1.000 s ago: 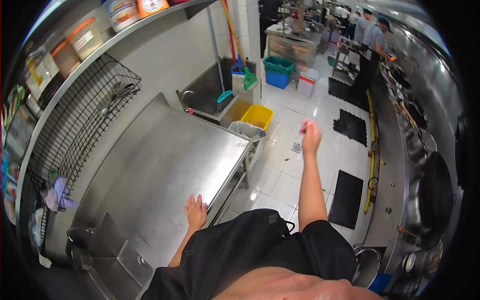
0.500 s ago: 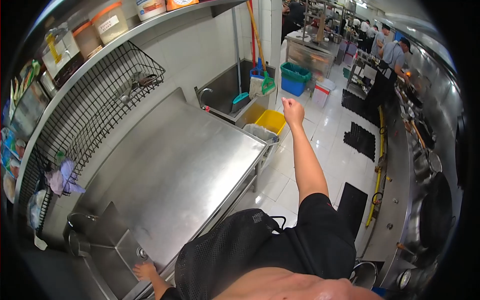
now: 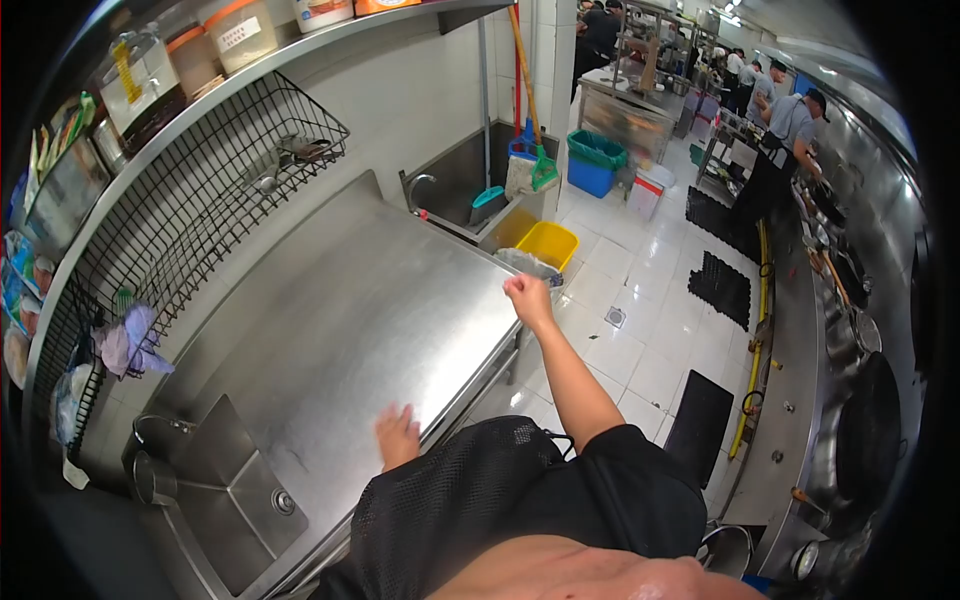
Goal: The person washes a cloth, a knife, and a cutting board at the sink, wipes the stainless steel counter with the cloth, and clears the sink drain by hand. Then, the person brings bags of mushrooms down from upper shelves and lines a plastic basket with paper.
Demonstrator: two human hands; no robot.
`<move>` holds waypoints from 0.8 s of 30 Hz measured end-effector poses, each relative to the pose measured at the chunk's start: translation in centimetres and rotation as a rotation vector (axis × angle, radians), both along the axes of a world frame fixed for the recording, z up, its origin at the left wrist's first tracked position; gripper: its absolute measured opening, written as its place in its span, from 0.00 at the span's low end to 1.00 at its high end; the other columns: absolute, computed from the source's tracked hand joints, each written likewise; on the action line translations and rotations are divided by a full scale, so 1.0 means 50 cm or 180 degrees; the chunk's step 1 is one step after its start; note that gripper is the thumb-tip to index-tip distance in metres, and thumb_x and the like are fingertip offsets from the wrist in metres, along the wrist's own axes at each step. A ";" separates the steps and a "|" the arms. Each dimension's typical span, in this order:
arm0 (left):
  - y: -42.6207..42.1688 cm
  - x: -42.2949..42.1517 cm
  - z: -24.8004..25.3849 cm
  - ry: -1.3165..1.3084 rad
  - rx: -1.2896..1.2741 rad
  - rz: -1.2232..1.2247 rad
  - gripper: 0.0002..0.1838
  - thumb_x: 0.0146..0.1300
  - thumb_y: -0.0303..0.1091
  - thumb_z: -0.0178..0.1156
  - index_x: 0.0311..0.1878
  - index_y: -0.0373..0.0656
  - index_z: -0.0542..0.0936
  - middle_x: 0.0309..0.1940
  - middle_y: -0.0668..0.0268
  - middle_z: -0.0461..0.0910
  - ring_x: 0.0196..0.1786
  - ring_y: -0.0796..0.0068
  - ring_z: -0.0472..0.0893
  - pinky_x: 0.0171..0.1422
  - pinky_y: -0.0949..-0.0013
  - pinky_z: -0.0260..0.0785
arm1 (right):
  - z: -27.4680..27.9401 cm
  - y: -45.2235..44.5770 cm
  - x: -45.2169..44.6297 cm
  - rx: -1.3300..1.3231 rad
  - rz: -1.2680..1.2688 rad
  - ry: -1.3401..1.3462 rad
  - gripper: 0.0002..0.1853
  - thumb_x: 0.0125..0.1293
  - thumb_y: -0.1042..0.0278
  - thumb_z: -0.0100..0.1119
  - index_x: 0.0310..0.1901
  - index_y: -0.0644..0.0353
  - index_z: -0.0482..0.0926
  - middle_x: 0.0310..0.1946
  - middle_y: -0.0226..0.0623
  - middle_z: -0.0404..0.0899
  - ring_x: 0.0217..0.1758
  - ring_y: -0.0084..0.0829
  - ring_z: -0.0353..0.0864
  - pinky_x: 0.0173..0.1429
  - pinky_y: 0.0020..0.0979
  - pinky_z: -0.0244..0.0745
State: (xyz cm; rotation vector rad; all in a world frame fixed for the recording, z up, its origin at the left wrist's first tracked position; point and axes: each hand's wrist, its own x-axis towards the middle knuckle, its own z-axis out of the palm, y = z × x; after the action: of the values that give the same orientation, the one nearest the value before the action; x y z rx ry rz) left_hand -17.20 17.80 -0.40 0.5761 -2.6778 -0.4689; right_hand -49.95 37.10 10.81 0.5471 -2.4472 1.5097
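My left hand (image 3: 398,436) is over the front edge of the steel worktable (image 3: 300,330), somewhat blurred. Its fingers are spread and nothing shows in them. My right hand (image 3: 530,300) is stretched out near the table's far right corner, with its fingers curled closed. Whatever lies inside those fingers, if anything, is hidden. The bare steel sink basin (image 3: 225,500) lies to the left of my left hand. Just beyond my right hand are a lined bin (image 3: 530,265) and a yellow bin (image 3: 550,243).
A wire rack (image 3: 200,210) hangs under a shelf holding containers (image 3: 240,38). A second sink (image 3: 460,165) holds a brush and mop heads. On the right runs a cooking line with a large wok (image 3: 868,425). Black mats (image 3: 720,290) lie on the floor; a person (image 3: 795,125) works farther back.
My left hand has moved from the sink rim rightward and up over the table. My right hand has come down and left, from above the floor to the table corner, still closed.
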 end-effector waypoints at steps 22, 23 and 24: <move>-0.536 0.646 -0.370 -0.2513 0.2565 0.1790 0.11 0.52 0.33 0.55 0.34 0.38 0.82 0.38 0.51 0.81 0.43 0.55 0.80 0.48 0.57 0.72 | -0.158 -0.399 0.798 0.1384 0.2682 -0.1153 0.17 0.64 0.56 0.56 0.33 0.64 0.81 0.19 0.40 0.77 0.23 0.28 0.75 0.31 0.30 0.70; -0.548 0.668 -0.414 -0.2875 0.2902 0.1817 0.12 0.51 0.31 0.53 0.36 0.37 0.82 0.39 0.50 0.80 0.42 0.56 0.80 0.47 0.58 0.72 | -0.166 -0.399 0.827 0.1376 0.2645 -0.1175 0.17 0.64 0.56 0.56 0.32 0.64 0.81 0.19 0.41 0.77 0.23 0.28 0.76 0.31 0.30 0.70; -0.542 0.678 -0.442 -0.3238 0.3212 0.1807 0.14 0.50 0.29 0.51 0.38 0.36 0.82 0.40 0.49 0.80 0.42 0.57 0.81 0.47 0.59 0.72 | -0.181 -0.386 0.845 0.1571 0.2506 -0.1078 0.16 0.64 0.56 0.55 0.31 0.64 0.81 0.19 0.42 0.78 0.23 0.31 0.76 0.31 0.31 0.70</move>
State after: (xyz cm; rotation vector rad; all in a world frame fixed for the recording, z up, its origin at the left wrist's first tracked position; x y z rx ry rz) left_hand 16.71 -9.30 -22.47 2.2708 -2.6314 -1.7043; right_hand -7.72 17.78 1.74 1.6192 -3.0885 1.2551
